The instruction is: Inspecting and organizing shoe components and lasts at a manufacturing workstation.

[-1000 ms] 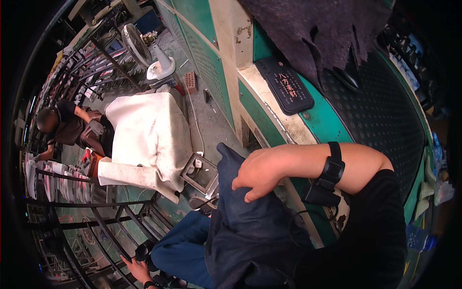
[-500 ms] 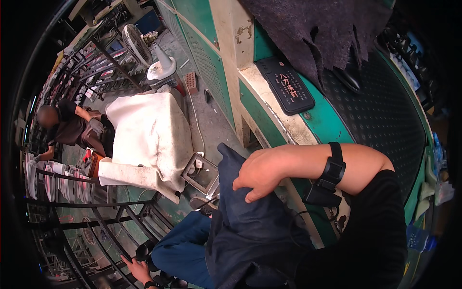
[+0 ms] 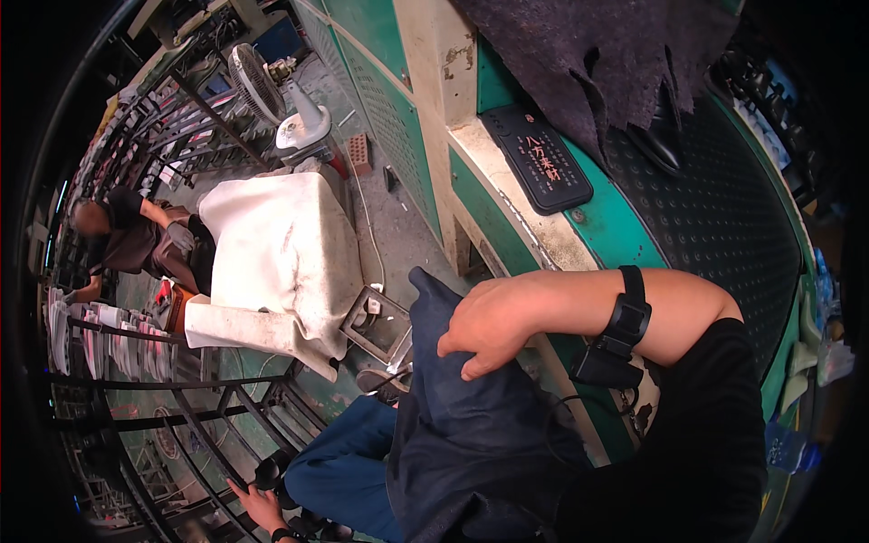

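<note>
My right hand [image 3: 493, 328] lies loosely on the dark blue apron [image 3: 484, 421] over my raised knee. Its fingers are apart and slightly bent, with nothing in them. A black strap with a small black device [image 3: 625, 319] circles that forearm. At the lower left, my left hand [image 3: 261, 509] is at a bar of the black metal rack [image 3: 186, 421], beside a shiny black object [image 3: 270, 472] that I cannot make out. Its fingers look stretched out and partly apart; its underside is hidden.
Right of me stands a green machine with a studded black mat [image 3: 724, 213], a black tray [image 3: 540, 161] and dark ragged cloth [image 3: 606, 63]. Ahead are a cloth-covered block [image 3: 276, 244], a metal frame [image 3: 377, 326] and a fan [image 3: 272, 90]. A gloved co-worker [image 3: 149, 235] sits far left.
</note>
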`<state>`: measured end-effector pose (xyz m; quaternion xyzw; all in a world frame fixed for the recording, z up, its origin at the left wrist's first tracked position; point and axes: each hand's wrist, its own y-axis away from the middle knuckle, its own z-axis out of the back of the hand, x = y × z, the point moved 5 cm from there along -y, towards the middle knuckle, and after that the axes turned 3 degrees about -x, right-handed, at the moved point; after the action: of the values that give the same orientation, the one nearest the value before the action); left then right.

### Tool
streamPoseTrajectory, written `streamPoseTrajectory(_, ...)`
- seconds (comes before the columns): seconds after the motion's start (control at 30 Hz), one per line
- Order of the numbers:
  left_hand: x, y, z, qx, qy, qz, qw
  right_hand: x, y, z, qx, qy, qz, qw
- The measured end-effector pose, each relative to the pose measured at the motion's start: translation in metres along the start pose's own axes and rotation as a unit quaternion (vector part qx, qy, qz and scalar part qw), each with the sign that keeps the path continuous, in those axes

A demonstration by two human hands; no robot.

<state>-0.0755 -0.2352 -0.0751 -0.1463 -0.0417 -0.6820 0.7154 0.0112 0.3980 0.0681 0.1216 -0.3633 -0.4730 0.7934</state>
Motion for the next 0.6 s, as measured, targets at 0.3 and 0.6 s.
streamPoseTrajectory(0.3, 0.0008, 0.0001, 0.0009, 0.004, 0.006, -0.002, 1.000, 0.0006, 0.0008, 0.0011, -0.002, -0.004, 0.001, 1.000)
streamPoseTrajectory(0.6, -0.0045, 0.0005, 0.0034, 0.028, -0.004, 0.014, 1.000, -0.0017, 0.0010, 0.0000, -0.005, -0.005, 0.001, 1.000)
